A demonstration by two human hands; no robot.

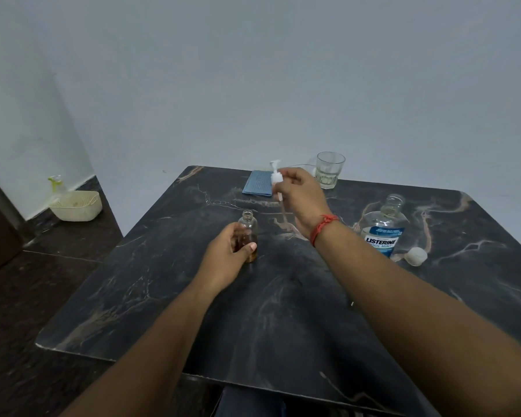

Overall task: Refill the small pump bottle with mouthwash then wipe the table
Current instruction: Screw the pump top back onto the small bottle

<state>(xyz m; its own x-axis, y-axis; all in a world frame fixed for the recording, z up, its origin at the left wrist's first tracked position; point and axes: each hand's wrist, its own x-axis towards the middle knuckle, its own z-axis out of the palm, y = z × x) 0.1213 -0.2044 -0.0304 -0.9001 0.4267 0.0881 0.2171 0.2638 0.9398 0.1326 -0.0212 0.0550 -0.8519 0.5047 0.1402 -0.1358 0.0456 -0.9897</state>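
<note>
- My left hand [227,251] is wrapped around the small bottle [248,236], thumb across its front, holding it upright on the table [169,296]; its neck is uncapped and amber liquid shows in its lower part.
- My right hand [303,197] is raised above the tabletop, just right of and beyond the bottle, pinching the white pump head [275,176] at its collar; the dip tube [282,206] hangs down from it, its lower end apart from the bottle's mouth and to the right of it.
- A red thread [322,227] is tied around my right wrist.
- The mouthwash bottle [384,230], with a blue Listerine label, stands uncapped to the right of my right wrist; its white cap [415,255] lies on the table just beside its base, on the right.
- Behind my right hand, near the far edge, sit a folded blue cloth [257,183] and a clear glass tumbler [330,170].
- The bottle stands about mid-table, well apart from every edge. Bare dark marble stretches between my forearms toward the near edge, and to the left of my left hand out to the left edge.
- Past the left edge, on the floor by the wall, a cream basket [76,206] holds a spray bottle [56,183].
</note>
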